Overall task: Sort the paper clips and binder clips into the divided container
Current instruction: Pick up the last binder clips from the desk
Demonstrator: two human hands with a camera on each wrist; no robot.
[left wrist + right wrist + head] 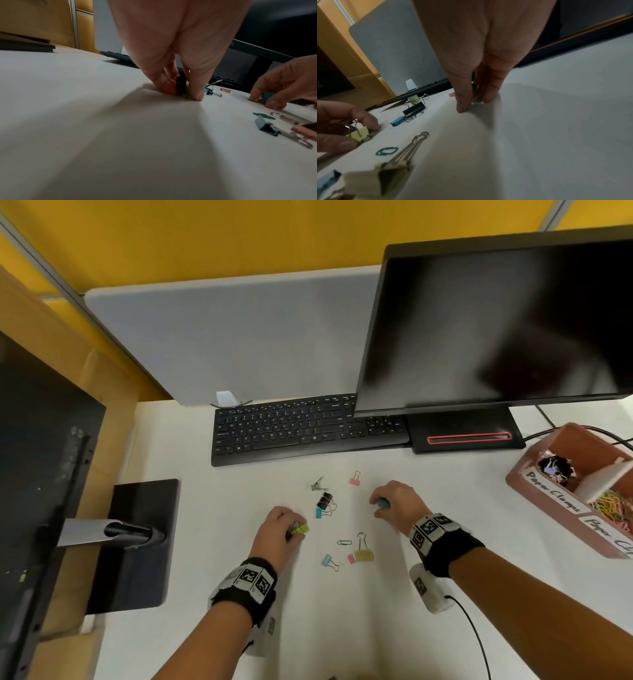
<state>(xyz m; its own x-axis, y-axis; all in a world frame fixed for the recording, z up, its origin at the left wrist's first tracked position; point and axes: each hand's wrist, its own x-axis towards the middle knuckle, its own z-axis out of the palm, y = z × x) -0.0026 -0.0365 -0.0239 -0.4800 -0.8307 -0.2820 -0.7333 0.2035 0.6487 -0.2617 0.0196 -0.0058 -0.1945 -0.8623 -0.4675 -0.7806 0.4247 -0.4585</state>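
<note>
Your left hand (280, 529) pinched a green clip (300, 529) against the desk (376, 628), fingers curled round it, a black clip (180, 88) pressed beside it. Your right hand (397, 501) closed its fingertips on a blue clip (383, 503), also on the desk. Between your hands lay 2 more clips, black (324, 500) and teal (320, 512); nearer you, 1 green paper clip (344, 542) and a yellow clip (363, 555). The divided container (548, 494) stood far right, clips in both compartments.

Yellow wall (239, 231); grey divider (233, 337); white desk (342, 628)
</note>
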